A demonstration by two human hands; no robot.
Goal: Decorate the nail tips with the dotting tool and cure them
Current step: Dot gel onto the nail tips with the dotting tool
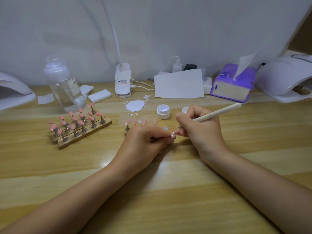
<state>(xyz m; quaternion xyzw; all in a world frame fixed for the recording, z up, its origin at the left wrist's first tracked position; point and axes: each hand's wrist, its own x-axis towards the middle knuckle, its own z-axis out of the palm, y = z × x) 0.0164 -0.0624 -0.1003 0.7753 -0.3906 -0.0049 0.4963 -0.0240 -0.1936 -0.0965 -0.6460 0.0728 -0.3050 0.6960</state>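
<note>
The right hand [199,129] pinched the dotting tool [217,113] low on its shaft, pen-fashion, fingers curled round it and the metal point aimed left and down toward the nail tip [173,135]. The left hand [143,141] held that pink nail tip out between thumb and curled fingers, apparently by its little stand, though the stand itself was hidden in the fingers. The point was just beside the tip; whether it touched could not be told. Both wrists lay on the wooden table [168,191], which would have steadied the stroke. The nail tip looked very light, thin and glossy, likely slippery and easy to flick loose, so it was best held by the stand below and not by the painted face. The tool seemed light and stiff, best gripped near the working end for control. Just beyond the hands stood a short row of nail tips [135,122], a small dab of white [166,128] and an open white jar [163,111]. Farther left was a wooden rack of pink tips [79,127], behind it a clear bottle [65,85]. At the far right sat a curing lamp [285,78], beside a purple tissue pack [233,85]; another lamp [13,92] showed at the far left.
</note>
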